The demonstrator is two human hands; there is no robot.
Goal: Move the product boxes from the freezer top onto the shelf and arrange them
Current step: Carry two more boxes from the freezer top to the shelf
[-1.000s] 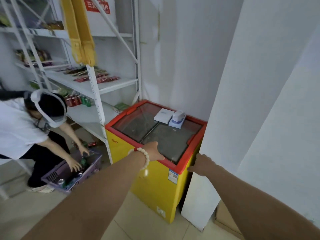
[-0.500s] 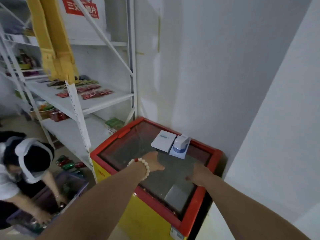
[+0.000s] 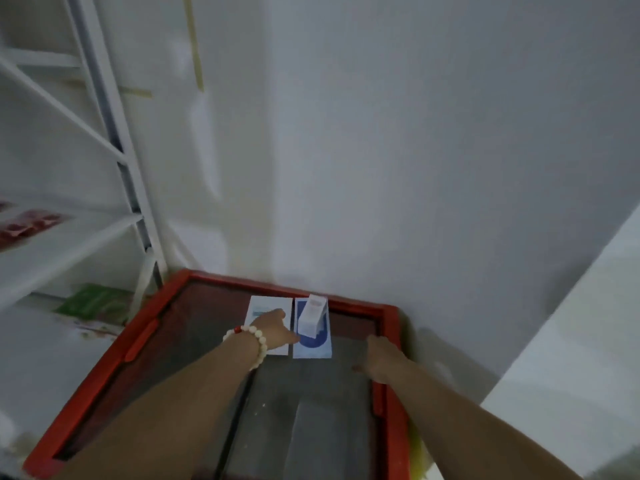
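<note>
Flat white cardboard box [image 3: 265, 306], far edge of red-framed glass freezer top [image 3: 100, 386]: my left hand [image 3: 273, 329] lies flat on it, pinching nothing. Just beside it, blue-and-white flat box [image 3: 313, 348] bearing small upright white carton [image 3: 311, 317]; I reckon a careless nudge topples it. At the freezer's right rim, my right hand [image 3: 382, 355]: grip unreadable

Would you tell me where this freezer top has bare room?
Bare: the glass lid between the red left rim and the flat white box, and the glass between the forearms. Crowded: far right, with the blue-and-white flat box, the small white carton on it, left hand and right hand.
</note>
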